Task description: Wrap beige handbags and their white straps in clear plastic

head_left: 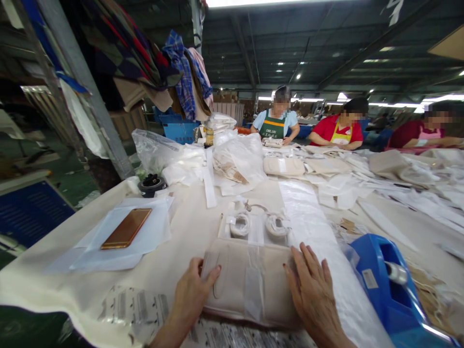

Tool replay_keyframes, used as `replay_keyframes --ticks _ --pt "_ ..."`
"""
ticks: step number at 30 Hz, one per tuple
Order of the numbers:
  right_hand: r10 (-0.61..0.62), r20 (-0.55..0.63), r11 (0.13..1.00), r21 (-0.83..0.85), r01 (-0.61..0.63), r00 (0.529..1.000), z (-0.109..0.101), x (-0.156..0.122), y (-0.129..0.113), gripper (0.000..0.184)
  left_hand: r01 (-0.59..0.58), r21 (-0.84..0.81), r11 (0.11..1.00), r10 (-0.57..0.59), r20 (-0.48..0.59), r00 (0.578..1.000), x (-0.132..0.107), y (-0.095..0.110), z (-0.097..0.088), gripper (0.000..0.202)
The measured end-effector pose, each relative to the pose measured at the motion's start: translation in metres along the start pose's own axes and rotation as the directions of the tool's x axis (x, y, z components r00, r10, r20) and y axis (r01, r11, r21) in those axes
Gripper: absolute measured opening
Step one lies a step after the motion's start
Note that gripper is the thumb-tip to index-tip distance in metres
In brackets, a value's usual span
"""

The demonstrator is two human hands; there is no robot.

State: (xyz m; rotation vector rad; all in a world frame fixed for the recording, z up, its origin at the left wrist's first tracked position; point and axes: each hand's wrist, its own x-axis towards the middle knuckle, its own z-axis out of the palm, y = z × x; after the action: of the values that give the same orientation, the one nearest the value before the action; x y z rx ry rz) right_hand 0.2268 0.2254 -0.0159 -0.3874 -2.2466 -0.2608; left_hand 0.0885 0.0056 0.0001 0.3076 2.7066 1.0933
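A folded beige fabric piece in a clear plastic bag (250, 282) lies on the table right in front of me. My left hand (190, 295) grips its left edge, thumb on top and fingers curled under. My right hand (311, 290) lies flat on its right side with fingers stretched out. Just beyond the bag sit two small white rolls (239, 225) (276, 226) on a plastic sheet.
A blue tape dispenser (391, 285) stands at my right. A gold phone (126, 228) rests on white sheets at the left, a black tape roll (152, 184) behind it. Piles of bags and beige pieces (284, 166) cover the far table, where three people work.
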Motion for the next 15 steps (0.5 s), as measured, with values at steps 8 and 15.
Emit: replay_keyframes --ticks 8,15 --pt "0.068 0.235 0.876 0.451 -0.171 0.97 0.02 0.071 -0.015 0.033 -0.081 0.169 0.982 0.092 -0.058 0.994 0.07 0.093 0.005 0.038" --pt "0.07 0.506 0.869 0.392 -0.302 0.86 0.052 0.152 -0.061 0.026 -0.039 0.15 0.988 0.052 -0.086 0.995 0.087 0.093 0.04 0.029"
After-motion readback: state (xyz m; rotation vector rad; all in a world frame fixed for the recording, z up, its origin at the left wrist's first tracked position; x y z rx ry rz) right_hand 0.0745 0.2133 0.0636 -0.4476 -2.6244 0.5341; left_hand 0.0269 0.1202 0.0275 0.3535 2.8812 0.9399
